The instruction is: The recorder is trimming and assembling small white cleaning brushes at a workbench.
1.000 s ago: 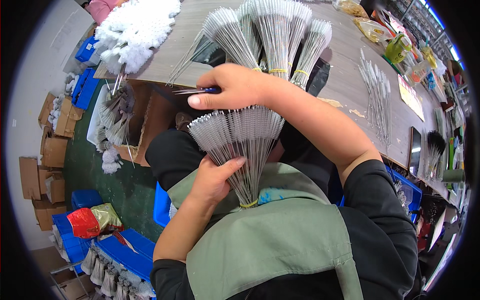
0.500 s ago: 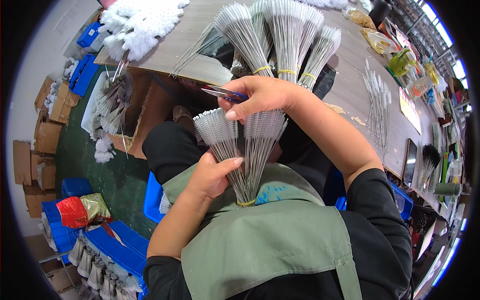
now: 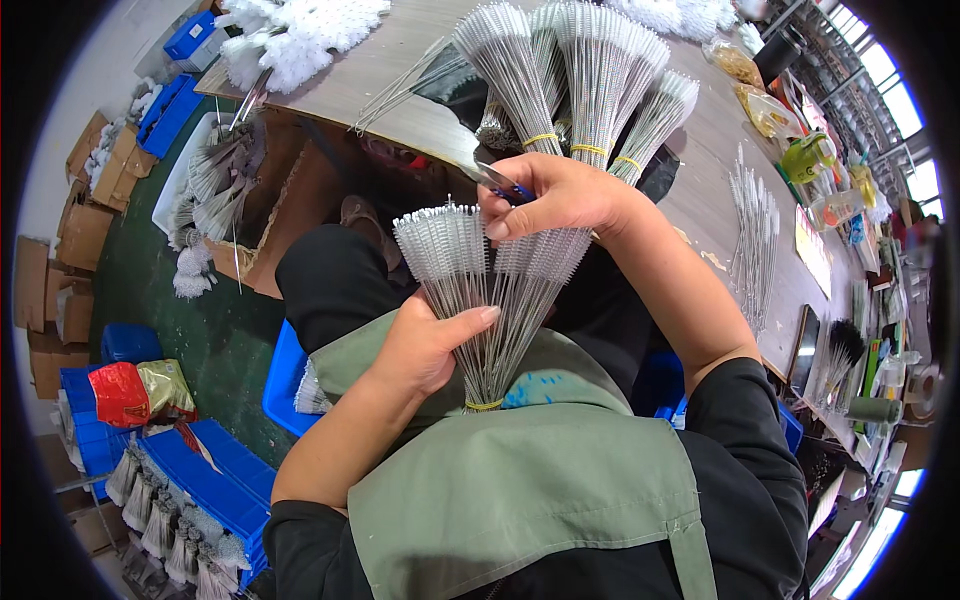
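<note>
A fanned bundle of thin wire brushes (image 3: 505, 325) stands over my lap, white bristle heads up, a yellow rubber band round its lower end. My left hand (image 3: 425, 345) is wrapped round its left side, thumb lying across the wires. Over the bristle heads, my right hand (image 3: 560, 195) is closed on small blue-handled scissors (image 3: 510, 190), blades pointing up and left. Its thumb and fingertips are at the tops of the brushes; whether they also pinch one is hidden. The heads are parted by a gap below the right thumb.
Several banded brush bundles (image 3: 590, 80) lie on the table (image 3: 700, 150) ahead. Loose brushes (image 3: 752, 240) lie to the right, white fluffy brushes (image 3: 300, 40) at far left. Blue crates (image 3: 215, 450) with hanging bundles stand at lower left, cardboard boxes (image 3: 85, 210) along the wall.
The view has shifted slightly. My right hand, with the scissors, has moved a little to the right over the bristle heads. My left hand keeps its hold on the bundle.
</note>
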Action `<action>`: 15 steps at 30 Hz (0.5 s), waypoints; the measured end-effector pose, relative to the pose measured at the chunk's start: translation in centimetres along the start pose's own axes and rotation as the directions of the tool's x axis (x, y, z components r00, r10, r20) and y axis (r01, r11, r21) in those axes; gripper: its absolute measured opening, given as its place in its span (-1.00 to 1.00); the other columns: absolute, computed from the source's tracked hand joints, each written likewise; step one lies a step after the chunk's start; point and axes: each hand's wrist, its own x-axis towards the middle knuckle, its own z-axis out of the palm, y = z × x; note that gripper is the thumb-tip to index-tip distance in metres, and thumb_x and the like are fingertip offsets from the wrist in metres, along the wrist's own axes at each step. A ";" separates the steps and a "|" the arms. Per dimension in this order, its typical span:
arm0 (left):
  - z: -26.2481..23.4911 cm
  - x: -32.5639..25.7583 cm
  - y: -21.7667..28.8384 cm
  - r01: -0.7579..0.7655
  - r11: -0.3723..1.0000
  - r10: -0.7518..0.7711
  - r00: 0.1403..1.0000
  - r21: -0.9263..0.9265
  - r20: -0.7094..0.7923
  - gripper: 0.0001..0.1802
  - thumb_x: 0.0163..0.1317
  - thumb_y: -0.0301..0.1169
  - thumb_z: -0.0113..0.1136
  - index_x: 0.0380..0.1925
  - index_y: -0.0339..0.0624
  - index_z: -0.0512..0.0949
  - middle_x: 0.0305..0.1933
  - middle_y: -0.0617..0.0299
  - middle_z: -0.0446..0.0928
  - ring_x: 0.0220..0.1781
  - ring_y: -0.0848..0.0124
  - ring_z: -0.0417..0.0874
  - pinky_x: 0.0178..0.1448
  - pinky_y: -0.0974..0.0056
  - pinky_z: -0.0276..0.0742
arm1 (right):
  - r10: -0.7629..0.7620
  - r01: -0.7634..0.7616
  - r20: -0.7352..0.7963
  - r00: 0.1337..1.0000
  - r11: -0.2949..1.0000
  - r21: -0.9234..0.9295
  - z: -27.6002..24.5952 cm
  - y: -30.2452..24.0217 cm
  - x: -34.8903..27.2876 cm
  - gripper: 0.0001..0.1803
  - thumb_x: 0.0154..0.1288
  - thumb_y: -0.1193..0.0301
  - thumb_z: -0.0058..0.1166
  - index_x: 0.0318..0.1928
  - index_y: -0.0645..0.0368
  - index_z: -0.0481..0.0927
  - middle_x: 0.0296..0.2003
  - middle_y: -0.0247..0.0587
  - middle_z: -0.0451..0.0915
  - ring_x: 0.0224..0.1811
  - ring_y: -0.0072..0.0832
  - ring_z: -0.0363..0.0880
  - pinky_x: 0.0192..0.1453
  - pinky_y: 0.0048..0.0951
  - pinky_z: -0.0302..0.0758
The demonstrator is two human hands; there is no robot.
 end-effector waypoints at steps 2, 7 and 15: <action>-0.7 0.1 -0.6 -0.011 0.999 0.012 0.999 0.046 -0.035 -0.61 0.11 -0.58 0.20 -0.03 -0.33 0.39 -0.17 0.16 0.53 -0.17 0.39 0.60 -0.02 0.24 0.55 | -0.038 0.043 -0.083 0.996 0.997 0.060 0.6 -0.2 -0.3 -0.74 0.08 0.51 0.26 -0.32 0.16 0.39 -0.44 -0.48 0.41 -0.34 -0.72 0.42 -0.21 -0.60 0.45; -1.1 0.3 -1.0 0.029 0.999 -0.028 0.998 0.017 -0.048 -0.57 0.10 -0.65 0.18 0.01 -0.36 0.38 -0.10 0.14 0.53 -0.11 0.38 0.59 0.03 0.27 0.53 | 0.039 -0.034 -0.073 0.997 0.997 0.073 0.8 -1.2 -0.8 -0.76 0.10 0.49 0.24 -0.32 0.15 0.40 -0.49 -0.48 0.41 -0.41 -0.71 0.44 -0.24 -0.62 0.44; -1.0 0.1 -0.9 -0.001 1.000 0.002 0.998 0.024 -0.070 -0.60 0.10 -0.65 0.18 -0.02 -0.33 0.40 -0.13 0.16 0.53 -0.14 0.41 0.59 0.00 0.30 0.53 | -0.081 0.086 -0.067 0.994 0.993 0.080 0.5 -0.4 -0.9 -0.76 0.09 0.46 0.27 -0.33 0.15 0.42 -0.47 -0.44 0.46 -0.39 -0.64 0.50 -0.27 -0.59 0.43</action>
